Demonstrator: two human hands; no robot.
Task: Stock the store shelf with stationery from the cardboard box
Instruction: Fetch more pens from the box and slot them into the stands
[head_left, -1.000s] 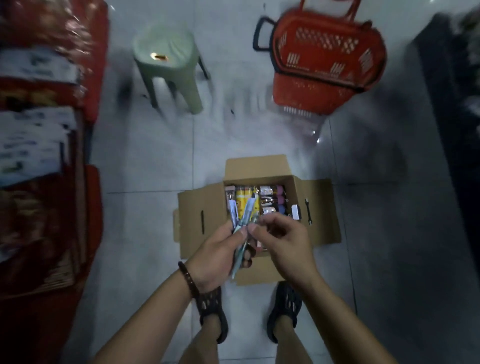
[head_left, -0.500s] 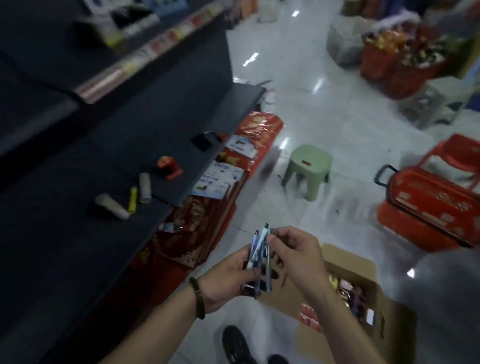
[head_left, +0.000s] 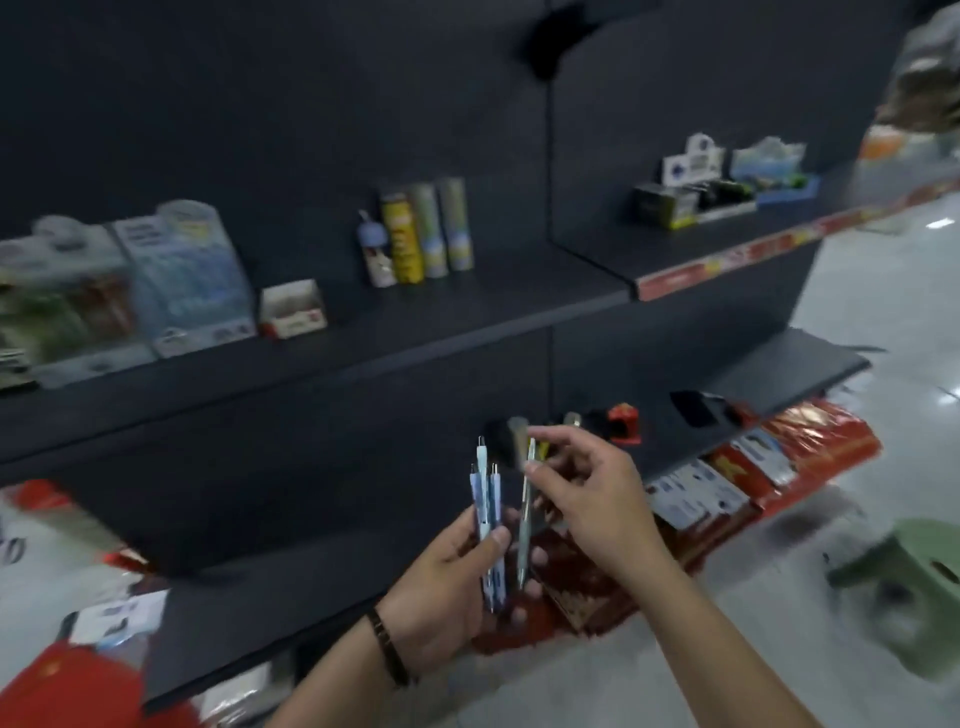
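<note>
Item: pens (head_left: 485, 499), a small bundle upright in our left hand (head_left: 441, 592), fingers curled round them. Our right hand (head_left: 587, 499) pinches one grey pen (head_left: 523, 525) just beside the bundle. All are held in front of the shelf (head_left: 270, 603), none yet on it. We judge stocking barely begun: tubes (head_left: 423, 234) stand on its upper board, and long bare stretches lie open behind its straight front edge. The cardboard box is out of view.

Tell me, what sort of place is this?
Most likely a shop aisle being restocked: dark shelves carry packaged goods, red price strips run along one shelf edge, and the left hand grips pens while the right hand pinches a grey pen.
</note>
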